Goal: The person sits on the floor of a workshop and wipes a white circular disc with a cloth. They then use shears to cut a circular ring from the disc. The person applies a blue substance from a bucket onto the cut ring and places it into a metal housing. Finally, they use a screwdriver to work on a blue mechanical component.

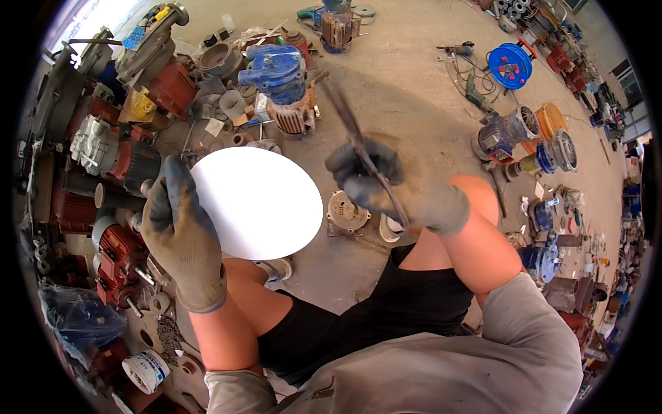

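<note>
In a dark-coated work glove, my left hand [181, 228] is closed at the left edge of a plain white oval disc [258, 203]. The disc is blank and spans the space above my left knee. My right hand [386, 179], gloved the same way, is wrapped round a long, thin, dark tool [353, 124]. This tool slants from upper left to lower right through my fist; its upper end is smeared by motion, so its exact kind does not show. Below my right hand, a round metal housing cover [347, 211] lies on the floor between my feet.
A blue-topped motor [276, 76] stands ahead on the concrete floor. Red motors [117, 255] and metal parts crowd the left side, with a white bucket [145, 371] nearer. To the right are a blue cable reel [510, 65], a corded power tool [476, 93] and another motor [507, 131].
</note>
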Motion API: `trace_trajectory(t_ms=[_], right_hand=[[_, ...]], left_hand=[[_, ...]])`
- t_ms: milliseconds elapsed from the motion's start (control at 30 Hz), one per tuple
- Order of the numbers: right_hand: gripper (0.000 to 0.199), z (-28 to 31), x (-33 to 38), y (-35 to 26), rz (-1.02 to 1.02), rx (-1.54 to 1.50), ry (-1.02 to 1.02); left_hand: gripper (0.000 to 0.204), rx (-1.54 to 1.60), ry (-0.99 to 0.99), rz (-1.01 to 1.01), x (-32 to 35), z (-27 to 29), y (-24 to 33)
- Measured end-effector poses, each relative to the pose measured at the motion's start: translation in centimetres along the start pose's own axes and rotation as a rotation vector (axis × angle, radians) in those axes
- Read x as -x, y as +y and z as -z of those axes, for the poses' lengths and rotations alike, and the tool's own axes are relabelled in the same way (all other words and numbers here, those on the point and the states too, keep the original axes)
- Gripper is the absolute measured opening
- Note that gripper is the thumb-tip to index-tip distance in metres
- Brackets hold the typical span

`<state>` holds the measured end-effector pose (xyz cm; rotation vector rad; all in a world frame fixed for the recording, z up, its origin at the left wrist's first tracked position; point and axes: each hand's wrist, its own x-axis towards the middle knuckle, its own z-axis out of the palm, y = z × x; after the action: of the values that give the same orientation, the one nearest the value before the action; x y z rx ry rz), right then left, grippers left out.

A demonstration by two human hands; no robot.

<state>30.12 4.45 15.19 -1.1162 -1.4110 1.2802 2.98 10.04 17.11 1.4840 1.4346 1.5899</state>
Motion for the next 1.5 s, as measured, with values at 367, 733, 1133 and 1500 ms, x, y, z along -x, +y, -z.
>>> trace_trajectory(t_ms=[367, 733, 1133, 1500], right_hand=[[0.037, -0.8, 1.9, 1.4, 0.115, 0.651, -0.021], [0.047, -1.5, 1.4, 2.5, 0.217, 0.575, 0.027], [0.036, -1.1, 1.4, 2.6, 0.150, 0.704, -0.021], [0.040, -2.6, 2.9, 2.6, -0.222, -0.184, -0.429]], left_hand=[[0.030, -0.028, 0.014, -0.094, 0.7, 4.0, -1.4], [0.038, 0.009, 0.098, -0.083, 1.2, 3.1, -0.8], [0.038, 0.007, 0.097, -0.086, 1.4, 3.1, -0.4], [0.027, 0.065, 0.171, 0.004, -1.1, 4.1, -1.6]])
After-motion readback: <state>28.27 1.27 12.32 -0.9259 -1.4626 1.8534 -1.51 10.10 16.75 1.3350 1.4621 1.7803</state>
